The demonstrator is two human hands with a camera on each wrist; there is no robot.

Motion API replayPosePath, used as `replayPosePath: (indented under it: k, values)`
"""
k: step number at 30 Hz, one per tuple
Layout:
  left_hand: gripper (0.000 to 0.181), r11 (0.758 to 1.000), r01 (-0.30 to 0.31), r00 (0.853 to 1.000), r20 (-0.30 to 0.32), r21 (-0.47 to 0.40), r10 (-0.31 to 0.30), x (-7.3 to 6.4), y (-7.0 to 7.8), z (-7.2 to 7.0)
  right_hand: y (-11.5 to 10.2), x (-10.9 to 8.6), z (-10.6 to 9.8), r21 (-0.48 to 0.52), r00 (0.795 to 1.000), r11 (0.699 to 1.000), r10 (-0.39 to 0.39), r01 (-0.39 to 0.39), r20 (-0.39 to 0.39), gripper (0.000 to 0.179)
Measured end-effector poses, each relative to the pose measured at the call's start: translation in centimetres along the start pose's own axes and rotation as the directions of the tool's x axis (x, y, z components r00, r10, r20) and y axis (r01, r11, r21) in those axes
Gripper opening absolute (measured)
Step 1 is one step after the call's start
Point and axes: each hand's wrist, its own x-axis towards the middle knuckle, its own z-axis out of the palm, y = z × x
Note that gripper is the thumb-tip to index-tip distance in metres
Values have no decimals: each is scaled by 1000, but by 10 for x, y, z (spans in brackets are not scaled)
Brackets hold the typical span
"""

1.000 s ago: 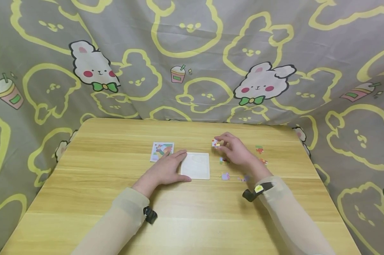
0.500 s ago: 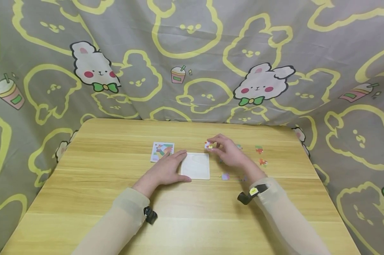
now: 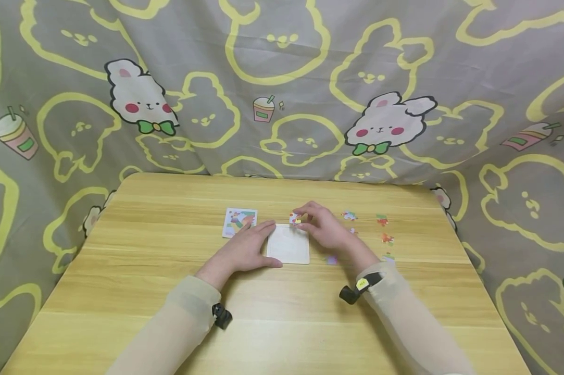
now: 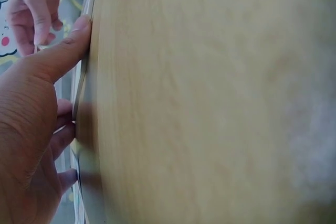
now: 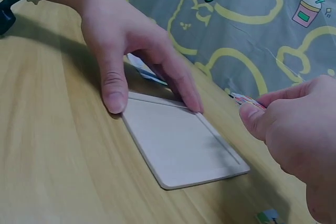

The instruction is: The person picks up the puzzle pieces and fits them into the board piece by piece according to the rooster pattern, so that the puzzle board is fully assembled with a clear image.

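Observation:
A white, shallow, square puzzle tray [image 3: 288, 247] lies on the table with its bare inside facing up. My left hand [image 3: 249, 245] holds its left side, thumb at the near corner and fingers at the far one. Between thumb and fingers of my right hand [image 3: 326, 229] is a small colourful jigsaw piece [image 3: 293, 217], held just above the tray's far edge. The right wrist view shows that jigsaw piece [image 5: 244, 98] tilted and clear of the tray. Left of the tray lies a square picture card [image 3: 233, 221], partly hidden by my left fingers.
Several loose jigsaw pieces [image 3: 387, 239] lie spread on the wooden table [image 3: 272, 323] to the right, some partly covered by my right hand and forearm. A patterned grey curtain [image 3: 305, 52] hangs around the table's back and sides.
My right hand has carried the jigsaw piece left and slightly nearer, from beyond the tray's right side to its far edge. My left hand and the tray stay put.

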Motion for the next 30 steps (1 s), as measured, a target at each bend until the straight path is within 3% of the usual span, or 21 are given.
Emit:
replayPosePath:
  k: [15,22,30]
  values:
    - [115,1000,-5,1000,0,-8,5,-1,-2,0,3,8,23,-20,999,1000,-10,11,45,41]
    - [116,1000,4,1000,9,-5,-4,-1,-2,0,2,8,29,-106,997,994,32,-25,66,40]
    - [114,1000,-7,1000,-1,-10,7,-2,-1,0,1,9,38,-165,995,986,17,-1,94,39]
